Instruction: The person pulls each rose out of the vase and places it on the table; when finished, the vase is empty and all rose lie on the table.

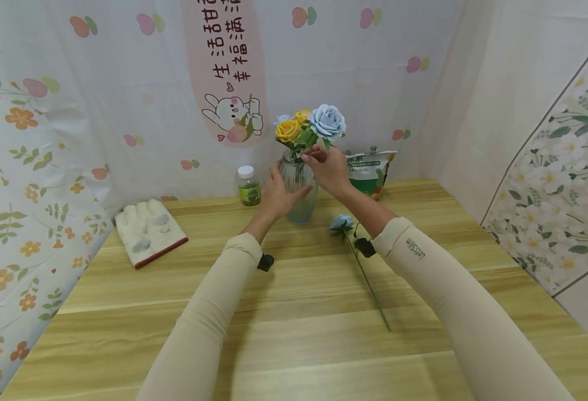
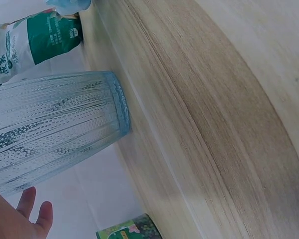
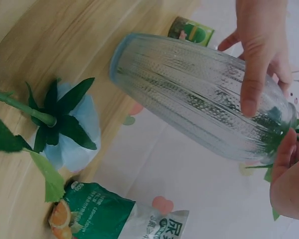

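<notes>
A ribbed clear glass vase (image 1: 301,207) stands upright near the back of the table. My left hand (image 1: 276,194) grips its side, with the thumb (image 3: 250,97) across the front in the right wrist view. At the vase's mouth, my right hand (image 1: 331,171) pinches a green stem under a large light-blue rose (image 1: 328,121). Yellow roses (image 1: 288,131) and another pale-blue bloom (image 1: 282,119) are beside it in the vase. Another blue rose (image 1: 342,223) lies on the table below my right forearm, its long stem pointing toward me.
Left of the vase is a small white-capped jar (image 1: 248,186). A green and white bag (image 1: 369,172) stands behind my right wrist. At the far left lies a white work glove (image 1: 150,231) with a red cuff. Patterned cloth hangs behind the wooden table (image 1: 304,334).
</notes>
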### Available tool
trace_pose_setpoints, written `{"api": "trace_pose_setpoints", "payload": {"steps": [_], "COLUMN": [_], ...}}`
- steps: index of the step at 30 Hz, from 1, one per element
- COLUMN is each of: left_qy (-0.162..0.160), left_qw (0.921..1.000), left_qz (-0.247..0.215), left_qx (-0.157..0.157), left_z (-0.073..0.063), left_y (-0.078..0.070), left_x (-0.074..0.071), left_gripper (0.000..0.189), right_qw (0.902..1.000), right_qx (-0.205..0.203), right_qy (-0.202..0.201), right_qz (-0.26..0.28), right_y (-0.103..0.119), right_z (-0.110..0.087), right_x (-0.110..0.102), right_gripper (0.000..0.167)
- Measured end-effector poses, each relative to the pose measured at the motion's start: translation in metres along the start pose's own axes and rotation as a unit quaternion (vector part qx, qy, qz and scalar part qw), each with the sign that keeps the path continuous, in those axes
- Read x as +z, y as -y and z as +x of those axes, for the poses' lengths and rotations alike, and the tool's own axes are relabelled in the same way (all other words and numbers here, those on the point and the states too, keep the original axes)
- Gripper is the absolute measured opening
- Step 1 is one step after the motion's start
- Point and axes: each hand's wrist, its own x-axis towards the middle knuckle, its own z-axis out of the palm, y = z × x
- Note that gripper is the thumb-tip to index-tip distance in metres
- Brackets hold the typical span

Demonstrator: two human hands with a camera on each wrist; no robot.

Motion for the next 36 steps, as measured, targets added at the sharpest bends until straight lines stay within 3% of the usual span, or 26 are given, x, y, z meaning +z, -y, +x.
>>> {"api": "trace_pose_setpoints", "payload": {"steps": [7,15,22,28,36], "left_qy": [0.0,-0.01,-0.009,-0.004,-0.009], "left_qw": [0.9997,0.9995,0.9995,0.9996,0.9995], "left_qz": [0.021,0.018,0.024,0.025,0.025], "left_qx": [0.015,0.023,0.02,0.015,0.018], "left_z": [0.0027,0.0046,0.0035,0.002,0.0008], "left_y": [0.0012,0.0012,0.0031,0.0037,0.0023], "left_x": [-0.0005,0.0014,0.0019,0.0027,0.0035], "left_gripper": [0.108,0.107,0.106,0.107,0.107], "right_qw": [0.9963,0.9971,0.9968,0.9972,0.9908], "right_qx": [-0.078,-0.055,-0.06,-0.052,-0.052], "right_qy": [-0.033,-0.051,-0.051,-0.044,-0.077], "right_qz": [-0.011,-0.013,-0.013,0.03,0.098], "right_y": [-0.0101,-0.0034,-0.0049,-0.0074,-0.0032], "right_z": [0.002,0.0036,0.0017,-0.0009,-0.0035], "right_x": [0.0017,0.002,0.0032,0.0027,0.0014], "right_gripper": [0.016,0.018,0.014,0.014,0.013]}}
